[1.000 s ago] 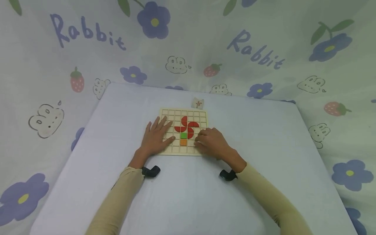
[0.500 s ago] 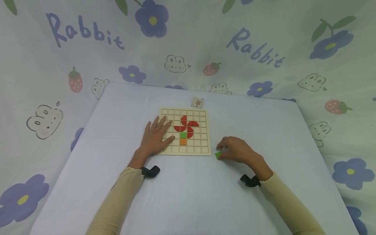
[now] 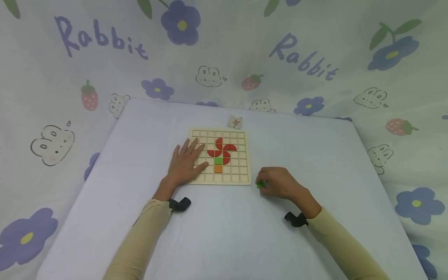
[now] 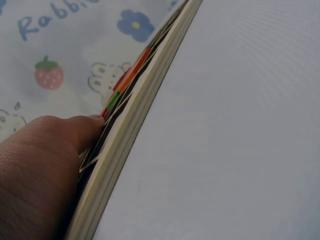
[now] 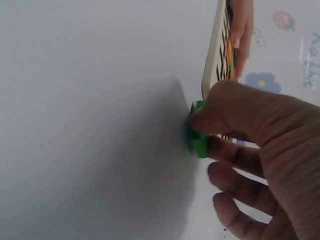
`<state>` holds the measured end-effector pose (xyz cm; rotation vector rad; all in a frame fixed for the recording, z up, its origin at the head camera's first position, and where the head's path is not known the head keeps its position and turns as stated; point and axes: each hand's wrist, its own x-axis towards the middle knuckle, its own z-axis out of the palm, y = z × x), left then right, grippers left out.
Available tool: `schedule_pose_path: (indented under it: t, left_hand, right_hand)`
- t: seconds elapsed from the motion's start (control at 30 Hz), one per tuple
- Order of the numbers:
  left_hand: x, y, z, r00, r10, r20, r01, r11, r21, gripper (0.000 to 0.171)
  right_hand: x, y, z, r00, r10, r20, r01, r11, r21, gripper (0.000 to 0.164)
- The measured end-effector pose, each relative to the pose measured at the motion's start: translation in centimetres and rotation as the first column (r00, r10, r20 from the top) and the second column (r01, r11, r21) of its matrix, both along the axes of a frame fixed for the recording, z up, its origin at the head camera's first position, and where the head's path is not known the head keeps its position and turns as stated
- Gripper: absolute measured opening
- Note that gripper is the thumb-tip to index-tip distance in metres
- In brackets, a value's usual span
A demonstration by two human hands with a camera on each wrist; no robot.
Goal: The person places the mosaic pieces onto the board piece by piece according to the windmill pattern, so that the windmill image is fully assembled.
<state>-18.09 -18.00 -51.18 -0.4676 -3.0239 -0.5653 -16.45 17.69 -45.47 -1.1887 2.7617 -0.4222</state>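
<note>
A wooden grid board lies on the white table. My left hand rests flat on its left side, fingers spread. Red rounded pieces form a pinwheel in the board's middle, with a green square and an orange square in a column beneath. Just right of the board's near right corner, my right hand pinches a green block between thumb and finger, low over the tabletop. Its other fingers curl loosely in the right wrist view. The fingers partly hide this block.
A small card with a red pinwheel pattern lies behind the board. The white table stretches out around it. A printed fabric backdrop rises behind the table.
My right hand has left the board's right edge and moved right and nearer to me. It has taken hold of the green block on the table. The left hand stays put.
</note>
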Motion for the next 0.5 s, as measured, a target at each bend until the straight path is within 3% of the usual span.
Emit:
schedule_pose_path:
  t: [0.3, 0.5]
  left_hand:
    - [0.0, -0.2, -0.2, 1.0, 0.006, 0.001, -0.006, 1.0, -0.006, 0.076]
    - [-0.2, -0.2, -0.3, 1.0, 0.004, -0.012, -0.004, 1.0, 0.001, 0.077]
  right_hand:
    - [-0.9, -4.0, 0.6, 0.998, 0.055, 0.012, -0.053, 0.992, -0.119, 0.014]
    - [-1.6, -7.8, -0.1, 0.992, 0.106, -0.063, -0.115, 0.979, -0.165, 0.01]
